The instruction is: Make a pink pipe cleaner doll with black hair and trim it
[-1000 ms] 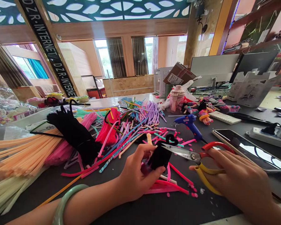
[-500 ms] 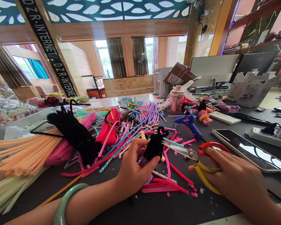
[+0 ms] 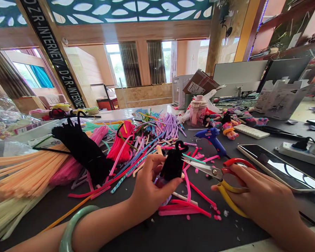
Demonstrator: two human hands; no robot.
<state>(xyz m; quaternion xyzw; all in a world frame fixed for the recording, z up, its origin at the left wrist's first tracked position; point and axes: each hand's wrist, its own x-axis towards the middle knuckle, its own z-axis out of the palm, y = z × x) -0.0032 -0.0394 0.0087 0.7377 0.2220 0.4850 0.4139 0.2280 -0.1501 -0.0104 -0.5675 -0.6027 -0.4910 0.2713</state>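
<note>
Between the thumb and fingers of my left hand [image 3: 153, 187] is a pipe-cleaner doll [image 3: 172, 163]. Its black top, with a small curled loop, faces up, while my fingers cover much of its lower body. My right hand [image 3: 262, 196] grips scissors [image 3: 220, 173] with red and yellow handles. The blades point left and their tips sit right beside the doll's black part; whether they touch it I cannot tell. Pink pipe cleaners [image 3: 182, 208] and small cut bits lie on the dark table under my hands.
A blue glue gun [image 3: 212, 140] and a phone [image 3: 280, 168] lie to the right. Bundles of black [image 3: 81, 150], peach [image 3: 28, 171] and red pipe cleaners [image 3: 122, 141] cover the left side. Farther back stand a pink bottle [image 3: 198, 110] and several finished dolls [image 3: 229, 127].
My left thumb has shifted slightly to the right along the lower edge of the doll's black part. The scissors have hardly moved.
</note>
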